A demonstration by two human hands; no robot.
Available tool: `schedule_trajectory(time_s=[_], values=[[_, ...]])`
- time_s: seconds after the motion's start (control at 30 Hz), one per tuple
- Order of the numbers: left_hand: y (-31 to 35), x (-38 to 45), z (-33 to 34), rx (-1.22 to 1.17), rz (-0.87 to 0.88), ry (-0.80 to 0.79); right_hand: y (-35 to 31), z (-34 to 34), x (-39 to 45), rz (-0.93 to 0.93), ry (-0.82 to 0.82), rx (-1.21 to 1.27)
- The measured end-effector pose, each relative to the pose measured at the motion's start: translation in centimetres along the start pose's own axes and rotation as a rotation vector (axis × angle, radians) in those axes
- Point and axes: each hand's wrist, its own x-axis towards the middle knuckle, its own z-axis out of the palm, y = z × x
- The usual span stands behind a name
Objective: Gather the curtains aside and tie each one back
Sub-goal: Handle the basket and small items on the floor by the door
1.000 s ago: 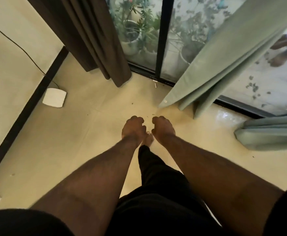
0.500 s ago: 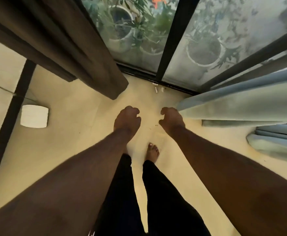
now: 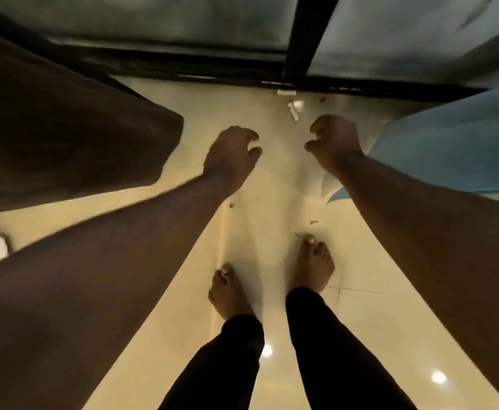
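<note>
Arms stretch forward and down over the pale floor (image 3: 159,335), both hands hanging free with fingers loosely curled, holding nothing. My left hand (image 3: 232,156) sits at about eleven o'clock from my feet, my right hand (image 3: 334,143) at about one. Two curtains are in view: one brown curtain (image 3: 64,134) at nine o'clock, near my left hand, and one pale blue curtain (image 3: 455,149) at three, just beside my right wrist. Two bare feet stand below; the glass door (image 3: 159,22) is at twelve.

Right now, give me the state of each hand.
Left hand: fingers loosely curled, holding nothing, clear of the brown curtain.
Right hand: loosely curled, holding nothing, beside the blue curtain.
</note>
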Motion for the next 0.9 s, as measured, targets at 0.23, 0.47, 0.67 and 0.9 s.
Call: schedule_trajectory(time_s=[0.23,0.47,0.67,0.9], values=[[-2.0,12.4,6.7,0.169,0.080,0.003,4.1,5.9,8.2,-0.018,0.022,-0.007],[-0.6,17.6,10.6,0.193,0.074,0.138,3.4,9.2,12.2,-0.112,0.148,0.064],[-1.0,20.7,12.8,0.350,0.132,0.193,4.1,11.0,14.2,-0.149,0.190,-0.068],[-0.9,20.1,12.9,0.332,0.145,0.091,6.6,9.6,12.2,-0.041,0.201,0.059]])
